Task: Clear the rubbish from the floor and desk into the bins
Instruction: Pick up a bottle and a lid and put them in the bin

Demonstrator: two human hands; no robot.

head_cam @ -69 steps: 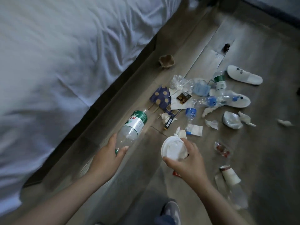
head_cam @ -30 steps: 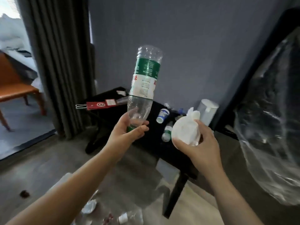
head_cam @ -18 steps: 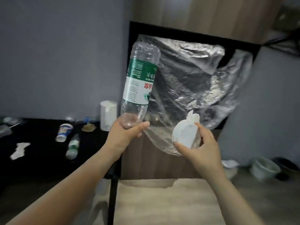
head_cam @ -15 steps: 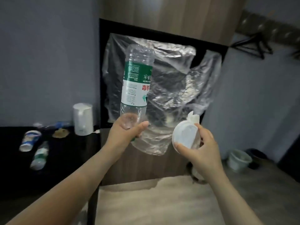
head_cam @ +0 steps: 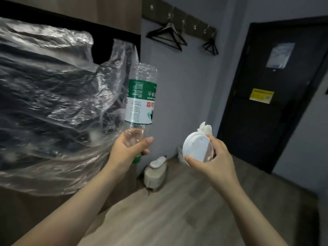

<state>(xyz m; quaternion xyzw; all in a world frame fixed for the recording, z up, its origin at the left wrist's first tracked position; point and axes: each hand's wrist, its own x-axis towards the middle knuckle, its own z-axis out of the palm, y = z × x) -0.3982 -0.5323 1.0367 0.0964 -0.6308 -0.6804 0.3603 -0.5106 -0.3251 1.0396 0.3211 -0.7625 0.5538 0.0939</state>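
Bin [head_cam: 155, 174] sits at five o'clock from our left hand [head_cam: 127, 152] gripping the upended bottle [head_cam: 141, 100], nearer it than our right hand [head_cam: 215, 161] holding lid [head_cam: 196, 148] and tissue [head_cam: 205, 129].

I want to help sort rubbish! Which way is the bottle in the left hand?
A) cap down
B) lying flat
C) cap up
A: the left hand grips the bottle by its neck, with the green cap poking out below and the base on top.

Black door [head_cam: 266, 132] with yellow notice [head_cam: 261, 96], black hangers [head_cam: 167, 34] on hook rail [head_cam: 179, 15], clear plastic sheet [head_cam: 53, 103] over perhaps a television.
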